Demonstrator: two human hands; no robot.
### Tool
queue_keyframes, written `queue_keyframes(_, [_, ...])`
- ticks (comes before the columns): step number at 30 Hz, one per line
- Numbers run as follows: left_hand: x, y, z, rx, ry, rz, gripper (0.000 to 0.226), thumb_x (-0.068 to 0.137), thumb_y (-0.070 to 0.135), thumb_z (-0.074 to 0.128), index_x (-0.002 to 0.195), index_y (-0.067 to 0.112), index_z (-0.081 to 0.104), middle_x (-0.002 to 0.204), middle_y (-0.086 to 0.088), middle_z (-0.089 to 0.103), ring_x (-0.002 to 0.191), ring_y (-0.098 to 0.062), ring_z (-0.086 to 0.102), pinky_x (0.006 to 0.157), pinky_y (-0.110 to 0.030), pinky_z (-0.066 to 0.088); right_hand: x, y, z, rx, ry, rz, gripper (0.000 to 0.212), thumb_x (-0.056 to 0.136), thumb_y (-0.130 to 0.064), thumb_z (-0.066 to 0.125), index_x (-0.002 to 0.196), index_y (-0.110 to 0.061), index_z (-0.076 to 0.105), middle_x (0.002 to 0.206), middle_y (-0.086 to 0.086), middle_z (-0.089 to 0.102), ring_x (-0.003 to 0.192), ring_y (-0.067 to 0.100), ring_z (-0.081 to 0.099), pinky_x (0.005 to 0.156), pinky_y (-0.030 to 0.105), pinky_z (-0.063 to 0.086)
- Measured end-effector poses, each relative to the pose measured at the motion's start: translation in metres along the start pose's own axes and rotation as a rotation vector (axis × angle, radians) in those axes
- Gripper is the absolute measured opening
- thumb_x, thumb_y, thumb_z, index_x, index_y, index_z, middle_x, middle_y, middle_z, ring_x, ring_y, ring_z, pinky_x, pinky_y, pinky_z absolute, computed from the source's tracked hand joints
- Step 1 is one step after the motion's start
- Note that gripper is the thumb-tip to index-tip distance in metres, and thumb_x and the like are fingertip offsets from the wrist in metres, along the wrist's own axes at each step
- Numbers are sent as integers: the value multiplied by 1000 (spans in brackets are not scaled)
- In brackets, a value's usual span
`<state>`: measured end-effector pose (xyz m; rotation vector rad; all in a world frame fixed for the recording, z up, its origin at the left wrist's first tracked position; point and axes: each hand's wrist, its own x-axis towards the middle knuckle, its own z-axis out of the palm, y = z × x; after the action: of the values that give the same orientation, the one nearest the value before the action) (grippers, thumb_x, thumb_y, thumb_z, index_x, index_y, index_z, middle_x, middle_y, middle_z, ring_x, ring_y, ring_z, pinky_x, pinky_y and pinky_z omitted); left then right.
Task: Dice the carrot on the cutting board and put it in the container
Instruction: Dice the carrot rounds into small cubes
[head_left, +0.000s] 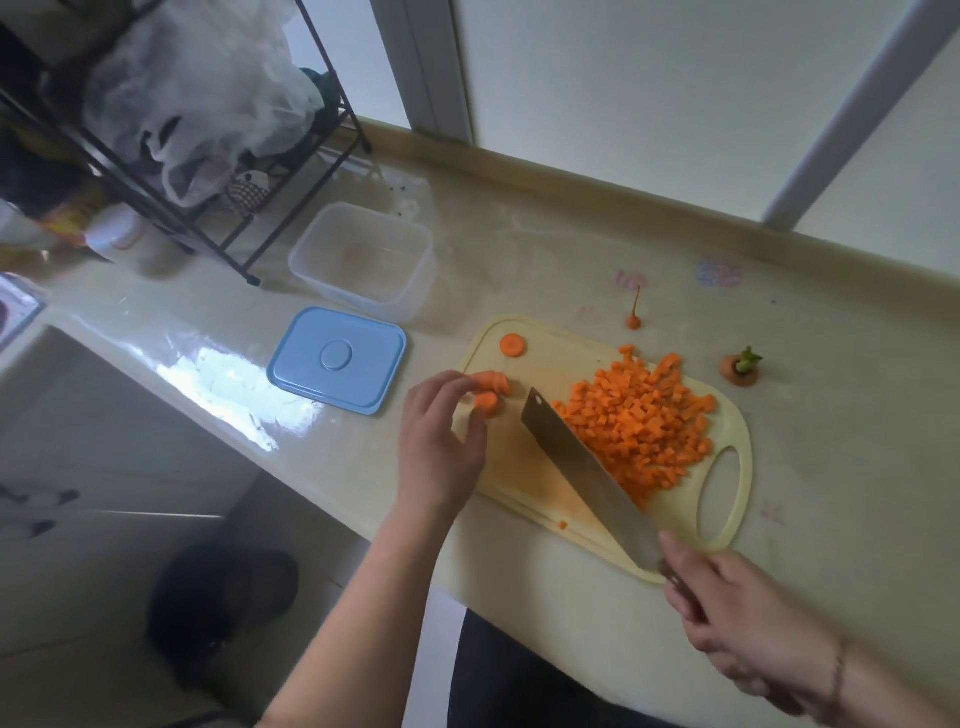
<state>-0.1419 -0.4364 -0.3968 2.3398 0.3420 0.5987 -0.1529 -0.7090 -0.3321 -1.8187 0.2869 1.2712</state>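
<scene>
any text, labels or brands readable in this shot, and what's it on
None can be read.
Counter: faint pink and blue marks, too blurred to read.
Yellow package on the left: print too blurred.
Lid, container, cutting board, knife: no text visible.

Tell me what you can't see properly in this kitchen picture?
All in the head view:
- Knife handle: wrapped by the right hand, so almost none of it shows.
- Carrot slices at the left hand: fingertips cover part of them, so no sure count.
- Rack contents: blurred behind a cloudy plastic bag.
- Container: seems empty, but the see-through walls are hazy.
- Dark lump on the floor: too blurred to name.
</scene>
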Motion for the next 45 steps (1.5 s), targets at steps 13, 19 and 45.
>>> queue_keyframes(13, [54, -31, 21, 300, -288, 454, 19, 85, 24, 68, 98, 14, 77, 99, -1, 73, 97, -29, 64, 83, -40, 33, -8, -2, -5, 192, -5, -29, 61, 71, -72, 42, 63, -12, 41, 51, 10, 29, 37, 9, 23, 41, 13, 21])
queue_keyframes(19, [-2, -5, 12, -19, 46, 213, 19, 80, 32, 77, 95, 24, 71, 93, 10, 74, 92, -15, 61, 84, -35, 40, -10, -4, 1, 161, -16, -35, 56, 72, -66, 44, 61, -11, 41, 47, 7, 28, 35, 9, 19, 40, 14, 16])
queue_keyframes(45, [-64, -14, 10, 50, 180, -37, 20, 82, 29, 73, 97, 17, 77, 99, 21, 66, 99, -15, 61, 85, -53, 46, -6, 11, 10, -48, 19, -56, 58, 72, -72, 42, 59, -16, 43, 47, 4, 32, 37, 14, 23, 38, 17, 18])
